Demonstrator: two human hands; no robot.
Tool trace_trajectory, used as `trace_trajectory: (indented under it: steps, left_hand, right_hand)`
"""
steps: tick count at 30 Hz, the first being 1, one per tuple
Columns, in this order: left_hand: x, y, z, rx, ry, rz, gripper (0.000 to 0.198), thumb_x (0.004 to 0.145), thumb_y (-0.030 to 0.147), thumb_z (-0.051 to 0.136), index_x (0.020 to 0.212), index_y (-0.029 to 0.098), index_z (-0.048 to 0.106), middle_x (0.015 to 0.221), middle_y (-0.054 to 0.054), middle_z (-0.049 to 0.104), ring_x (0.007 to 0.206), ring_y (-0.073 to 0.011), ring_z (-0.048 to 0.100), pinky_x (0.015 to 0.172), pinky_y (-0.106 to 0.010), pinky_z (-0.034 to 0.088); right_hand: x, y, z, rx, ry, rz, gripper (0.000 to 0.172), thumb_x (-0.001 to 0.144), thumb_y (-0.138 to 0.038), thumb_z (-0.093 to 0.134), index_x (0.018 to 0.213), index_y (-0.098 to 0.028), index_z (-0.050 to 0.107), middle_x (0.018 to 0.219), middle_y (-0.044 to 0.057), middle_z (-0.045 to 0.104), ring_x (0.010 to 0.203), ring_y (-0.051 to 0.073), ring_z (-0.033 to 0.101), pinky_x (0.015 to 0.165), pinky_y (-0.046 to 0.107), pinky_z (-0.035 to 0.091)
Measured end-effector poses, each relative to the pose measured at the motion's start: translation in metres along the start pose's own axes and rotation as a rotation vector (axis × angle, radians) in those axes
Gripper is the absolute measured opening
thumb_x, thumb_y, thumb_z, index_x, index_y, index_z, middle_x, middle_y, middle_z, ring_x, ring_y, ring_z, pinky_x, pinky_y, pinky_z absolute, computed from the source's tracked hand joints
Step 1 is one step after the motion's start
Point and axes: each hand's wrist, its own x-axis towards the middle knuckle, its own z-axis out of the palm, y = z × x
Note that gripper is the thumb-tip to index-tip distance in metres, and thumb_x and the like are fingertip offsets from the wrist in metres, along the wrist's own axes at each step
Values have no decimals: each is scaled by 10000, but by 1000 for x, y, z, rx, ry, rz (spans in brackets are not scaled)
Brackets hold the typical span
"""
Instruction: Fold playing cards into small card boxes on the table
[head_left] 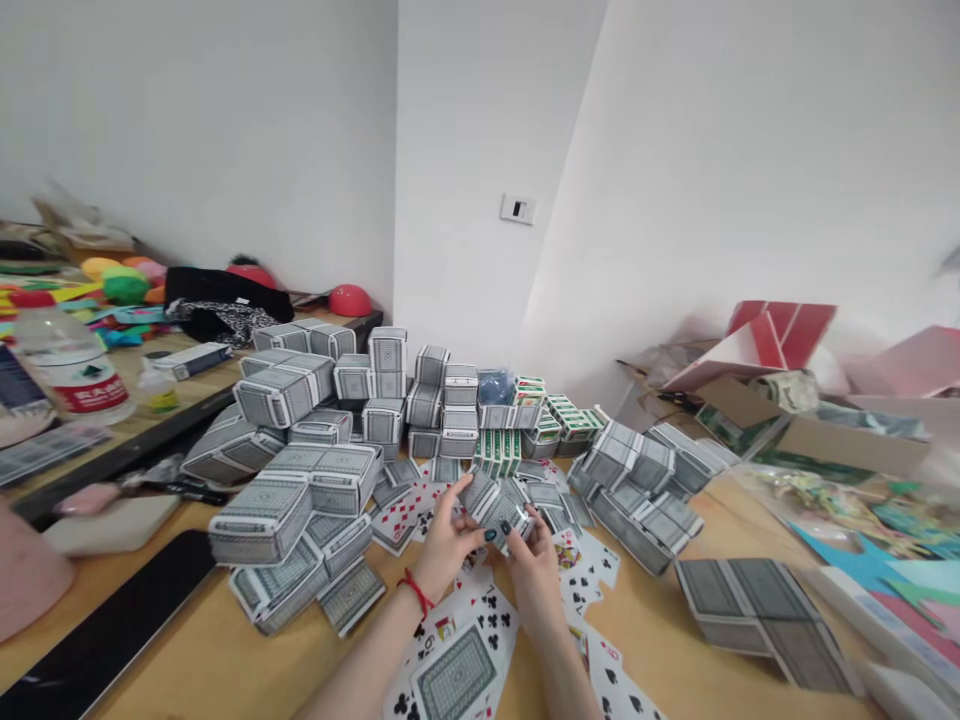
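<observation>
Between my two hands are grey-backed playing cards (pixel 487 497), tilted above the table. My left hand (pixel 444 545), with a red string at its wrist, pinches their left side with fingers and thumb. On the right side my right hand (pixel 534 565) grips the same cards, its dark-nailed thumb on top. Whether the cards are joined or folded I cannot tell. Loose playing cards (pixel 459 668) lie under and around my forearms, some face up. Blocks built of grey-backed cards (pixel 262 512) are stacked to the left, and more card blocks (pixel 637 490) stand at the right.
Green-and-white card packs (pixel 497 452) stand at the back middle. A long black object (pixel 120 620) lies at front left, near a plastic bottle (pixel 79 365). Joined grey cards (pixel 761 610) sit at front right. Cardboard boxes (pixel 847 445) and colored paper fill the far right.
</observation>
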Motion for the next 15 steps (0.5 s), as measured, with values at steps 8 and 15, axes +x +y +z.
trace_trajectory:
  steps: [8,15]
  left_hand:
    - [1,3,-2,-104,70,-51,697,674,283,658,1281,253,318,881,-38,597,738,-160,586,662,-303,484]
    - [1,5,-4,-69,196,29,586,655,324,673,1104,286,299,937,-6,545,766,-149,580,635,-285,491]
  right_hand:
    - [5,0,-12,-49,-119,-45,381,582,-268,692,917,-247,512,918,1,594,792,178,571,677,280,470]
    - [-2,7,-1,-296,-207,-229,452,572,-244,738,940,-230,476,1130,64,534,1028,228,520,870,372,416]
